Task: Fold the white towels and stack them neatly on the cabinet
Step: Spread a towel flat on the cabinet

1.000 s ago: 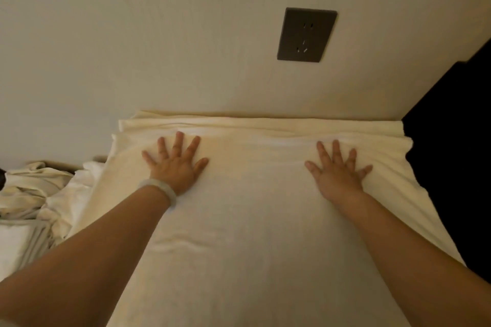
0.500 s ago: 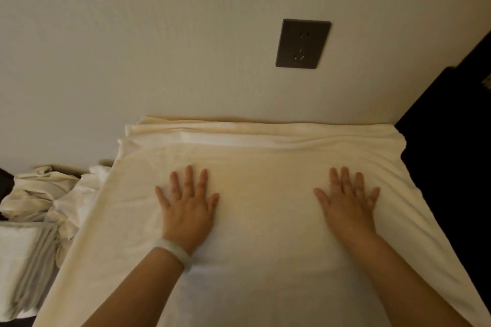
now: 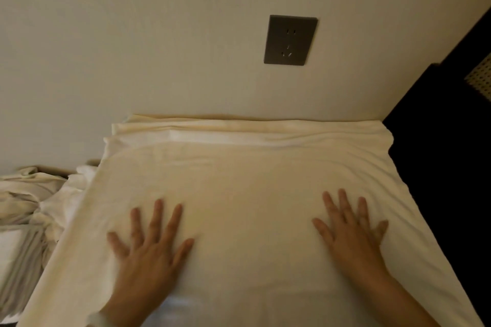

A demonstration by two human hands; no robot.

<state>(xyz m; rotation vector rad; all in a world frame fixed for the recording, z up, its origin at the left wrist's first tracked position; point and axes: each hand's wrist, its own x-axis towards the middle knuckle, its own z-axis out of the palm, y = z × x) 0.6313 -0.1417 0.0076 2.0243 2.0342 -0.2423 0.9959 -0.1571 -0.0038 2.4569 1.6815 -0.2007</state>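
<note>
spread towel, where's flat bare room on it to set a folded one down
Flat and free: the stretch of the spread towel between the left hand and right hand, and the band beyond them up to the bunched folds by the wall. Crowded: the crumpled towels heaped to the left. On the right the cloth slopes off into a dark area.

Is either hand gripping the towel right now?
No, the left hand and right hand both lie flat on the towel with fingers spread.
</note>
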